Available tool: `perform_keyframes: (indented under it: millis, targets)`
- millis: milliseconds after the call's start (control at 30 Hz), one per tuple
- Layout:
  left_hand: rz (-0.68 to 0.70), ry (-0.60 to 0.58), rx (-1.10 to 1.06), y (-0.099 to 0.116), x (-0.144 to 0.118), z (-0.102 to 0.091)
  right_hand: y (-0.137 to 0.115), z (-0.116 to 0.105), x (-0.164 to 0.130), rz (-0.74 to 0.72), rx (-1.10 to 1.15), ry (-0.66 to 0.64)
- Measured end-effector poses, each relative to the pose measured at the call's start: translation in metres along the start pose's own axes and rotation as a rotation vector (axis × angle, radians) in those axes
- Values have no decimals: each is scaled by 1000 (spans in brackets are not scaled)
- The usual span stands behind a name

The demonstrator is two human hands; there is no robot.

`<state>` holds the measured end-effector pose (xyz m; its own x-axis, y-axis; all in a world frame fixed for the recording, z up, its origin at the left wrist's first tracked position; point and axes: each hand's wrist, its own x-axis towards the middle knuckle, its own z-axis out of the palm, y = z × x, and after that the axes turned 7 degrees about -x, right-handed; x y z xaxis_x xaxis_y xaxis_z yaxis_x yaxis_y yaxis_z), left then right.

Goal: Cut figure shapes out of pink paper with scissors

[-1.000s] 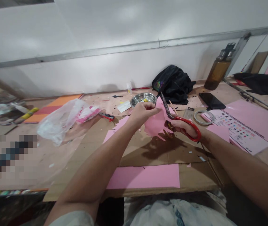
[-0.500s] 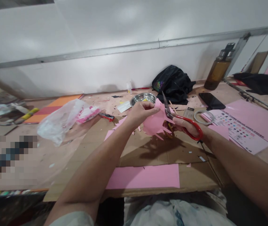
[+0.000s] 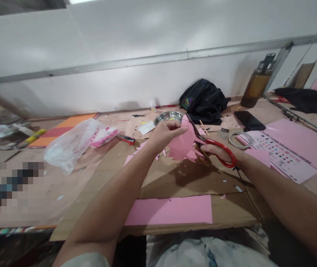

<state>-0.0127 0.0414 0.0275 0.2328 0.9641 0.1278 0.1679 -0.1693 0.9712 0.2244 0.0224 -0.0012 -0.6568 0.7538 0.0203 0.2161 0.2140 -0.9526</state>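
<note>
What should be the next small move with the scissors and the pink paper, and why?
Probably close the scissors for one short snip. The right hand holds the red handles, the blades sit at the edge of the pink paper, and the left hand pinches that paper above the cardboard.

We saw a jagged-edged pink paper piece (image 3: pixel 181 142) held upright above the cardboard, with red-handled scissors (image 3: pixel 215 150) slanting up against its right edge.

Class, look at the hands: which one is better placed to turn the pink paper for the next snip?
Probably the left hand: its fingers pinch the pink paper at the top edge. The right hand is occupied with the red-handled scissors.
</note>
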Motion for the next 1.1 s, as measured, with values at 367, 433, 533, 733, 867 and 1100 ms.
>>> perform_keyframes:
  millis: [367, 433, 533, 733, 867, 1100]
  targets:
    - [-2, 77, -185, -5, 1, -5, -5, 4, 1, -59, -20, -53]
    - [17, 83, -179, -5, 1, -4, -5, 5, 1, -44, -7, -60]
    - [21, 52, -193, -6, 2, -4, -7, 6, 1, -33, -33, -70]
    - [21, 79, -208, -7, 3, -7, -10, 8, 0, -2, -44, -64]
    - [10, 89, -143, -4, 2, -5, -9, 11, 0, 50, -28, -52]
    - [19, 59, -4, 6, -2, 2, -11, 8, 2, -46, -151, -41]
